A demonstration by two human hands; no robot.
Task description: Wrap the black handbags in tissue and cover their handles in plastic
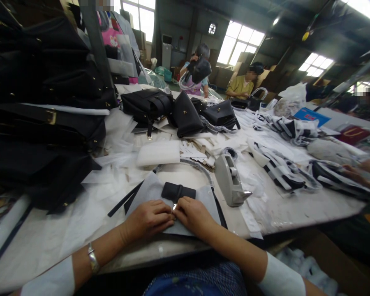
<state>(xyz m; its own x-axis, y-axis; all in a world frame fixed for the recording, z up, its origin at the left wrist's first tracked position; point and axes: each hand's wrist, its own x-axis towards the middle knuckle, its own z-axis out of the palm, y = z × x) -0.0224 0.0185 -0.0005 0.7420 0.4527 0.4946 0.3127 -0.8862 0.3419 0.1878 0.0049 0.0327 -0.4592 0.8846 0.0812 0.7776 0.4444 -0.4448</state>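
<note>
My left hand and my right hand meet at the near table edge, fingers pinched together on a small shiny metal piece. They rest on a grey wrapped bag lying flat. A black folded bow-like piece sits on the bag just beyond my fingertips. Black straps stick out from the bag's left side.
A grey tape dispenser stands right of the bag. A white foam pad lies behind it. Black handbags are stacked at the left, more in the middle. Another person's hand rests at the right; two people work at the far end.
</note>
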